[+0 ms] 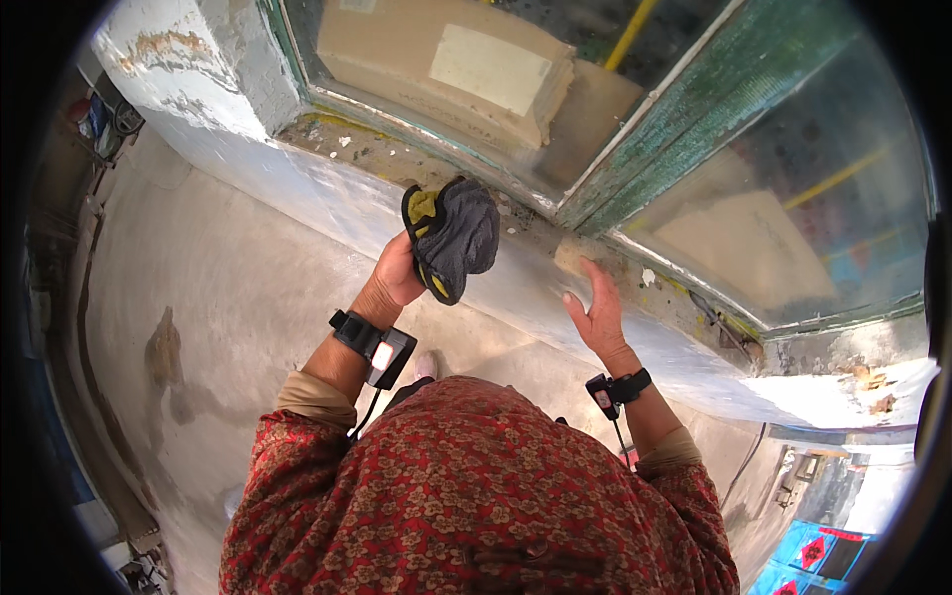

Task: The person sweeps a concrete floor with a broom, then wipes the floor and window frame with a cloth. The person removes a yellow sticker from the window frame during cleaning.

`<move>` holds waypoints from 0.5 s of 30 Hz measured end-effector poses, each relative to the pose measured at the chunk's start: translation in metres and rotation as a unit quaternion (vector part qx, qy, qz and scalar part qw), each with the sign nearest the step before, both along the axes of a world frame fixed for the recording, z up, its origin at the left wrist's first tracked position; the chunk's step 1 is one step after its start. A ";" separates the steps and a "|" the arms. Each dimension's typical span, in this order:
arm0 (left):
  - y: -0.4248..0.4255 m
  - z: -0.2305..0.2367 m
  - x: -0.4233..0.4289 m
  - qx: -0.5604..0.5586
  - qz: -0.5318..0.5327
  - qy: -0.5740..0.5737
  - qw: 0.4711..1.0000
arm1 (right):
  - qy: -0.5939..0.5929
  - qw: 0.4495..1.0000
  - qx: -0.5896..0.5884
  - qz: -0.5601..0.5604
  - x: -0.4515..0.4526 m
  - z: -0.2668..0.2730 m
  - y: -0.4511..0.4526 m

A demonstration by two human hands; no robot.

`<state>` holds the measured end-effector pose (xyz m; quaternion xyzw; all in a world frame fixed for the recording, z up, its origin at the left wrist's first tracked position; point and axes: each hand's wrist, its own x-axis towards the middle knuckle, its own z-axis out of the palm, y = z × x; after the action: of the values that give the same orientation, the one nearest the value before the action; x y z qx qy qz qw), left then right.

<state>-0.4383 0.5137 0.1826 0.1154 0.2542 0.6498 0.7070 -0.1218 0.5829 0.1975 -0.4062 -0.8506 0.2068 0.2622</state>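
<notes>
My left hand (398, 274) grips a folded cloth (468, 234), dark grey and fluffy on one side, yellow on the other, with a black edging. The cloth is held up in front of the windowsill (372, 158), its far end overlapping the sill in view. On the right, my right hand (599, 316) is empty, thumb and fingers spread. Its fingertips appear over the sill's front edge; whether they touch it I cannot tell. Beyond both hands stands a glazed window with a worn green frame (677, 141).
Paint flakes lie on the sill, and a metal window hook (718, 320) is at its right. Cardboard (416, 82) shows behind the left pane. A whitewashed wall (223, 149) drops to the concrete floor (223, 275). Black devices are strapped to both wrists, with cables hanging.
</notes>
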 end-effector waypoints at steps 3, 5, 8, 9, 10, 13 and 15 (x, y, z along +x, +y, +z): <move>-0.006 0.000 0.022 0.009 -0.070 -0.073 0.995 | 0.206 0.938 -0.277 0.031 -0.026 0.017 -0.009; -0.011 0.000 0.034 0.005 -0.101 -0.092 0.991 | 0.307 0.849 -0.428 0.043 -0.040 0.027 -0.005; -0.011 0.003 0.047 -0.030 -0.142 -0.064 0.987 | 0.347 0.787 -0.508 0.053 -0.053 0.033 -0.010; -0.012 0.005 0.049 -0.064 -0.143 -0.041 0.987 | 0.362 0.778 -0.505 0.091 -0.055 0.034 -0.011; -0.013 0.007 0.051 -0.060 -0.156 -0.020 0.986 | 0.325 0.813 -0.472 0.106 -0.059 0.033 -0.011; -0.020 0.012 0.049 -0.013 -0.153 -0.013 0.988 | 0.340 0.850 -0.402 0.032 -0.067 0.035 -0.015; -0.028 0.014 0.043 -0.055 -0.201 0.003 0.978 | 0.243 0.948 -0.206 0.006 -0.077 0.039 -0.018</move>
<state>-0.3952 0.4861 0.1969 0.1269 0.2634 0.4793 0.8275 -0.1985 0.5651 0.2360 -0.3836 -0.7023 0.4719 0.3700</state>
